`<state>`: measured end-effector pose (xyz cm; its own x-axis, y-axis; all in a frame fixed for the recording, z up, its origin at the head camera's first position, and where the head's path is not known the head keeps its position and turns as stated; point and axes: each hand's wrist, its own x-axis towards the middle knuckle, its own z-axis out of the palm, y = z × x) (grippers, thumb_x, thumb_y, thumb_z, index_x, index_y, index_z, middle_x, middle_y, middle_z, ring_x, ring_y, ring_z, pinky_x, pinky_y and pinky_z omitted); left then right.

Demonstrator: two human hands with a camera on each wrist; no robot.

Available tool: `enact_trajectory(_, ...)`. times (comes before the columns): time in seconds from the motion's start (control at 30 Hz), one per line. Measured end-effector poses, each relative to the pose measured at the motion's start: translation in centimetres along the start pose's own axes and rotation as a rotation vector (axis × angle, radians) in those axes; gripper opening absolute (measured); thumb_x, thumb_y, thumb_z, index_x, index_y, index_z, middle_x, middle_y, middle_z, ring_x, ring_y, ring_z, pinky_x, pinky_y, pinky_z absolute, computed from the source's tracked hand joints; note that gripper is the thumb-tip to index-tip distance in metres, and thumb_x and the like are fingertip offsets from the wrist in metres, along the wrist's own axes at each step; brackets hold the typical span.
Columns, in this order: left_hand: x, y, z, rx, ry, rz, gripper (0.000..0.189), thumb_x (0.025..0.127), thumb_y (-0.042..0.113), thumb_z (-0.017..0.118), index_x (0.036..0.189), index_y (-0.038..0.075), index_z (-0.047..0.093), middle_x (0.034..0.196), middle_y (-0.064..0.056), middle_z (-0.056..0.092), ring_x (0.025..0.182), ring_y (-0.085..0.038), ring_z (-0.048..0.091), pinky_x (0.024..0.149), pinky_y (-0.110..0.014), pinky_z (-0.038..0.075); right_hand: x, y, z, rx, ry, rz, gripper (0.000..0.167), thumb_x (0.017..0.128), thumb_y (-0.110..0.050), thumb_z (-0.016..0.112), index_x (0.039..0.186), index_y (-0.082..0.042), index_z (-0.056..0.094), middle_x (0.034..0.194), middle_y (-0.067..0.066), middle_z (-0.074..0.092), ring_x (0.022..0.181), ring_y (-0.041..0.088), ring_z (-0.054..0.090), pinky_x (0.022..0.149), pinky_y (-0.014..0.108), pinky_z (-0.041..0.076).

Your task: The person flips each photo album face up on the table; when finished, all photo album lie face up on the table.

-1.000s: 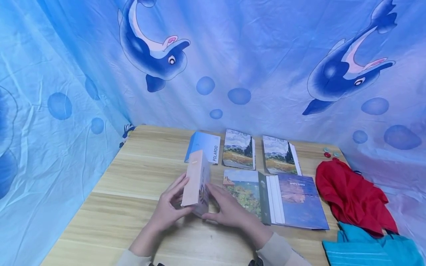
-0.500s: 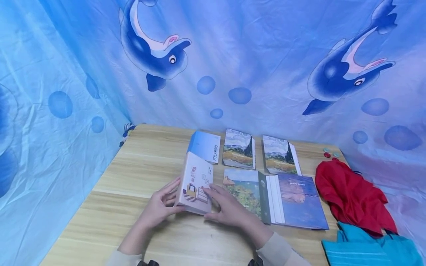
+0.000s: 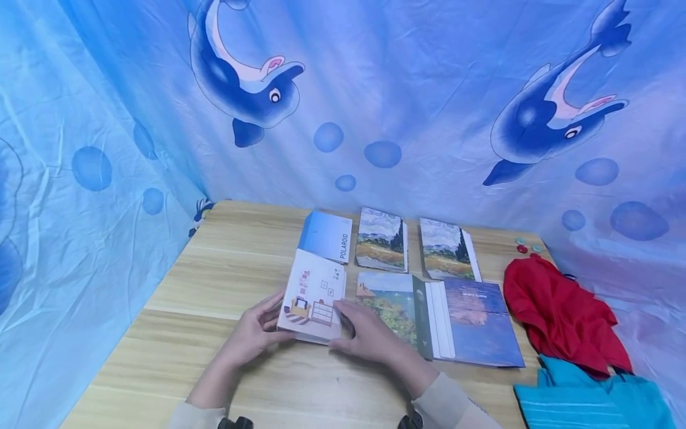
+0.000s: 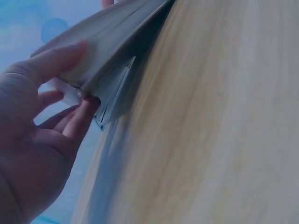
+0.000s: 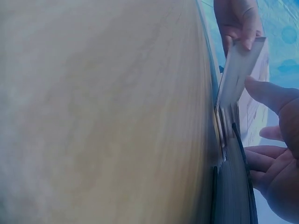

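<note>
Book (image 3: 312, 295) | pale cover | printed yellow armchair (image 3: 299, 307), drawers (image 3: 323, 311), pinkish pictures (image 3: 304, 280)

The bench (image 3: 198, 286) looks like smooth wood; the illustrated album (image 3: 316, 295), smooth card; the curtain (image 3: 429, 83) (faintly glossy), creased cloth.

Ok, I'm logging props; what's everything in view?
White book: one, white, centre
POLAROID book: one, blue-white, behind it
Landscape books: two, multicoloured, back row
Garden book: one, multicoloured, front row
PHOTO ALBUM: one, blue-purple, front right
Cloths: two, red and teal, table's right
Discs: at least three, red and teal, back right
Table: one, brown, beneath
Curtain: count unclear, blue, behind and left
Left hand, right hand: two, beige sleeves, holding white book
Devices: two, black, by sleeves
</note>
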<state>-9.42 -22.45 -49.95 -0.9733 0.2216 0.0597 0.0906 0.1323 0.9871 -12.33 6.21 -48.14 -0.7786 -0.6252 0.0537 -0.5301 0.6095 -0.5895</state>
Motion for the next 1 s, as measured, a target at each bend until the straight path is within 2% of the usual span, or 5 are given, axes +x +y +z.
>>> enact_trajectory(0.17, 0.2, -0.5, -0.1, 0.196, 0.004, -0.049, 0.098, 0.073, 0.014, 0.09, 0.154, 0.0, 0.036, 0.154, -0.021, 0.043, 0.138, -0.037, 0.047, 0.109, -0.031, 0.042, 0.1, 0.1, 0.0, 0.007, -0.001, 0.005, 0.084, 0.082, -0.044, 0.083, 0.15, -0.008, 0.048, 0.15, 0.012, 0.052, 0.139, 0.03, 0.047, 0.116, 0.046, 0.038)
enact_trajectory(0.27, 0.3, -0.6, 0.1, 0.272, 0.014, -0.065, 0.102, 0.072, 0.021, 0.092, 0.155, 0.001, 0.036, 0.155, -0.019, 0.043, 0.14, -0.033, 0.045, 0.112, -0.034, 0.038, 0.2, 0.3, 0.0, 0.02, 0.006, 0.012, 0.084, 0.08, -0.041, 0.086, 0.149, -0.008, 0.05, 0.148, 0.012, 0.053, 0.137, 0.03, 0.049, 0.115, 0.047, 0.039)
enact_trajectory(0.57, 0.5, -0.5, 0.3, 0.335, 0.073, -0.105, 0.108, 0.067, 0.025, 0.094, 0.156, 0.004, 0.035, 0.152, -0.017, 0.048, 0.137, -0.032, 0.05, 0.109, -0.038, 0.044, 1.1, 0.5, 0.1, 0.043, 0.014, 0.062, 0.086, 0.077, -0.032, 0.088, 0.15, -0.01, 0.049, 0.15, 0.011, 0.052, 0.138, 0.03, 0.048, 0.116, 0.046, 0.038)
enact_trajectory(0.83, 0.6, -0.5, 0.8, 0.38, 0.105, -0.076, 0.107, 0.068, 0.026, 0.095, 0.156, 0.005, 0.038, 0.14, -0.013, 0.061, 0.126, -0.026, 0.059, 0.106, -0.038, 0.049, 1.2, 0.9, 0.1, 0.056, 0.014, 0.06, 0.086, 0.076, -0.035, 0.089, 0.149, -0.009, 0.05, 0.152, 0.011, 0.049, 0.14, 0.03, 0.045, 0.118, 0.048, 0.035)
enact_trajectory(1.0, 0.7, -0.4, 0.7, 0.438, 0.105, -0.015, 0.109, 0.067, 0.028, 0.096, 0.157, 0.007, 0.036, 0.143, -0.012, 0.057, 0.127, -0.027, 0.057, 0.109, -0.047, 0.045, 0.8, 1.4, -0.4, 0.098, 0.009, 0.058, 0.078, 0.082, -0.039, 0.084, 0.147, -0.01, 0.052, 0.15, 0.009, 0.052, 0.14, 0.03, 0.045, 0.117, 0.049, 0.035)
